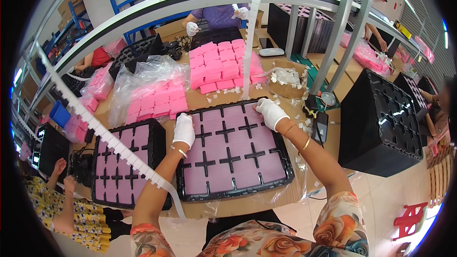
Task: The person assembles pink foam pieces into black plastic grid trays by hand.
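Note:
In front of me lies a black plastic tray (229, 160) with cross-shaped dividers and pale pink foam filling its compartments. My left hand (184, 132), in a white glove, is closed on the tray's left rim near the far corner. At the far right corner, my right hand (272, 113), gloved too, has its fingers curled over the rim. The fingertips of both hands are partly hidden. A second black tray (159, 150) with pink foam sits just left of my left forearm. A white notched strip (114, 143) passes over that tray and down by my left forearm.
Pink foam blocks (219, 64) are piled beyond the tray, beside clear plastic wrap (124, 95). Black trays are stacked (376, 128) to the right. A metal frame (335, 28) rises at the back right. Co-workers are around, one across the table with white-gloved hands (192, 28).

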A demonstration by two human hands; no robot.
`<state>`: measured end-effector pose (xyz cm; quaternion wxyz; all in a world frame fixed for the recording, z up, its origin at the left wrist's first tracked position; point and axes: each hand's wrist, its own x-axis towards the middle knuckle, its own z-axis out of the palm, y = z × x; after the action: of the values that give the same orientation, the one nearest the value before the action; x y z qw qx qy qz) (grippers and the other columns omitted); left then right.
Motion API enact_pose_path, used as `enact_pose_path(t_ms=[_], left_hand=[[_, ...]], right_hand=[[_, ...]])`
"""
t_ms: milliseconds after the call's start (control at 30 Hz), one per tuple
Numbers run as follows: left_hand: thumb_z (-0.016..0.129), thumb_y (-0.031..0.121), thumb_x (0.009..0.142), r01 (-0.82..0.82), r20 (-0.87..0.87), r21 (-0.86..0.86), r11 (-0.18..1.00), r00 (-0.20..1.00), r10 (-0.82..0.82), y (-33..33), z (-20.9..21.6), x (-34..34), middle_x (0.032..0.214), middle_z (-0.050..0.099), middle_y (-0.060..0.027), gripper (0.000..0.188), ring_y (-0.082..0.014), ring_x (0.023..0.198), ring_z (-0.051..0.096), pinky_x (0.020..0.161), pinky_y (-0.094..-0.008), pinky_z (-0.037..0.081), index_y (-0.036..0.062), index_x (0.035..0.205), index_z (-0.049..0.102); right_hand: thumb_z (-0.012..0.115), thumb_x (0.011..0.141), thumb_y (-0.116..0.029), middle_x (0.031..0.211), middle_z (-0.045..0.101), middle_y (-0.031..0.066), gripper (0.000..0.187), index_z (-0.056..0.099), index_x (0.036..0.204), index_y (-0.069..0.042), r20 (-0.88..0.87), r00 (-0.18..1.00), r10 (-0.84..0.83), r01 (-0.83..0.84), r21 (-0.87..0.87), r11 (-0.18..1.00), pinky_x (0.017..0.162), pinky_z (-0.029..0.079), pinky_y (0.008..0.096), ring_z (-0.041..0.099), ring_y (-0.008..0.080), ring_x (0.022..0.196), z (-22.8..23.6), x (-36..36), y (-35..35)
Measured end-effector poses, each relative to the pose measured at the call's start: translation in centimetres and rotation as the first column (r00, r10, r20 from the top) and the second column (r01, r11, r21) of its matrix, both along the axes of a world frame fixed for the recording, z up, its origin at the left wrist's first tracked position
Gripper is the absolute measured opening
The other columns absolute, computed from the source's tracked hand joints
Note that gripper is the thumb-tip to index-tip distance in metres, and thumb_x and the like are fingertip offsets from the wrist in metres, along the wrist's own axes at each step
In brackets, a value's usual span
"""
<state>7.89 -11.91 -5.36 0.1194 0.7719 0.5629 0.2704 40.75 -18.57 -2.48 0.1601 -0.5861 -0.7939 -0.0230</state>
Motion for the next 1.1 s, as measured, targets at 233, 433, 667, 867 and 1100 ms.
enact_pose_path(t_ms=[233, 433, 667, 867, 1100], left_hand=[[0.062, 0.005, 0.078, 0.157, 0.131, 0.144, 0.977, 0.975, -0.177, -4.7, 2.9, -2.3, 0.096, 0.060, -0.0212, 0.020, -0.0382, 0.089, 0.060, 0.079, -0.0431, 0.048, -0.0009, 0.097, 0.060], [0.060, 0.011, 0.083, 0.367, -0.213, -0.041, 0.929, 0.905, -0.367, -9.4, 2.2, -2.5, 0.136, 0.047, -0.0189, 0.043, -0.0369, 0.116, 0.051, 0.098, -0.0397, 0.042, 0.0036, 0.125, 0.055], [0.050, 0.009, 0.086, 0.410, -0.269, -0.017, 0.912, 0.876, -0.399, -11.0, 1.2, -4.4, 0.138, 0.045, -0.0194, 0.043, -0.0360, 0.121, 0.048, 0.102, -0.0415, 0.038, 0.0041, 0.129, 0.051], [0.055, 0.012, 0.082, 0.380, -0.386, 0.005, 0.925, 0.854, -0.349, -13.9, 1.4, -5.2, 0.135, 0.047, -0.0215, 0.045, -0.0378, 0.121, 0.047, 0.103, -0.0415, 0.037, -0.0005, 0.125, 0.053], [0.061, 0.020, 0.082, 0.343, -0.385, -0.048, 0.938, 0.860, -0.334, -15.9, 2.4, -5.0, 0.141, 0.040, -0.0200, 0.053, -0.0364, 0.128, 0.039, 0.108, -0.0429, 0.030, -0.0029, 0.129, 0.048]], right_hand=[[0.052, 0.077, -0.001, 0.107, 0.059, 0.0189, 0.025, 0.063, 0.099, 0.000, -0.251, 0.957, 0.144, -0.097, 0.192, 0.977, 0.087, 0.047, 0.0414, 0.058, 0.0365, 0.097, 1.3, -2.4, -6.0], [0.052, 0.079, -0.003, 0.108, 0.060, 0.0144, 0.028, 0.064, 0.104, -0.002, -0.098, 0.989, 0.115, -0.112, 0.035, 0.993, 0.087, 0.047, 0.0389, 0.057, 0.0353, 0.095, -0.4, -3.0, -9.7], [0.049, 0.079, 0.000, 0.111, 0.061, 0.0123, 0.029, 0.065, 0.103, -0.002, -0.080, 0.992, 0.097, -0.094, 0.032, 0.995, 0.088, 0.047, 0.0363, 0.057, 0.0345, 0.095, -0.4, -2.8, -12.0], [0.054, 0.076, 0.000, 0.114, 0.059, 0.0146, 0.030, 0.063, 0.105, 0.001, -0.077, 0.994, 0.078, -0.077, 0.008, 0.997, 0.088, 0.047, 0.0379, 0.056, 0.0345, 0.098, 0.2, -3.9, -14.9], [0.065, 0.075, -0.010, 0.118, 0.056, 0.0164, 0.036, 0.060, 0.107, 0.004, -0.044, 0.996, 0.073, -0.069, 0.088, 0.994, 0.090, 0.047, 0.0386, 0.055, 0.0350, 0.103, 0.5, -3.9, -16.7]])
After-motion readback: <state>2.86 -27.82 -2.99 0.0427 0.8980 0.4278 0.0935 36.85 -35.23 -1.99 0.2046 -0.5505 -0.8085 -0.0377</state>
